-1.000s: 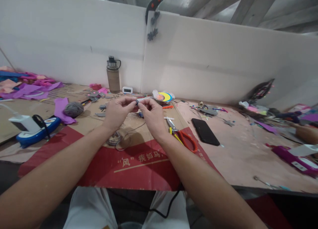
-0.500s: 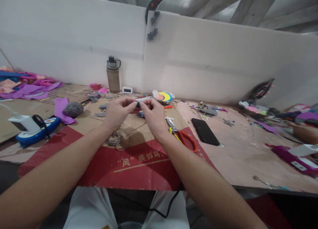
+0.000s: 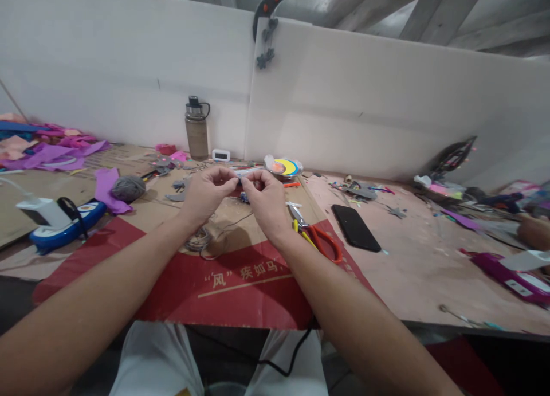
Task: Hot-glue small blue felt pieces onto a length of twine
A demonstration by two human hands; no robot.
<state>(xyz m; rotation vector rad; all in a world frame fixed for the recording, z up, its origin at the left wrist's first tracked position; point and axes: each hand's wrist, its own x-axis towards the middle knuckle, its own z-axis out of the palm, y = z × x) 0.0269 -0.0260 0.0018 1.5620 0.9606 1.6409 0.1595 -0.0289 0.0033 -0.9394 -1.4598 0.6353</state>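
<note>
My left hand (image 3: 207,196) and my right hand (image 3: 266,204) meet fingertip to fingertip above the cardboard. Both are closed in a pinch on a small dark grey-blue piece (image 3: 239,180), mostly covered by the fingers, so its exact kind is unclear. A thin grey cord (image 3: 234,222) runs from near my right hand down to a loose coil of cord (image 3: 198,241) below my left wrist. Scissors with red-orange handles (image 3: 324,244) lie just right of my right wrist, along with a yellow-handled tool (image 3: 306,235).
A grey yarn ball (image 3: 129,188) and blue power strip (image 3: 71,227) are at left. A bottle (image 3: 196,133) stands by the white partition. A black phone (image 3: 356,228) and magenta power strip (image 3: 511,275) lie at right, near another person's hand (image 3: 534,231).
My fingertips have shifted slightly around the small piece, which shows less than a second ago. Both hands remain in nearly the same place. The other person's hand at right has moved a little.
</note>
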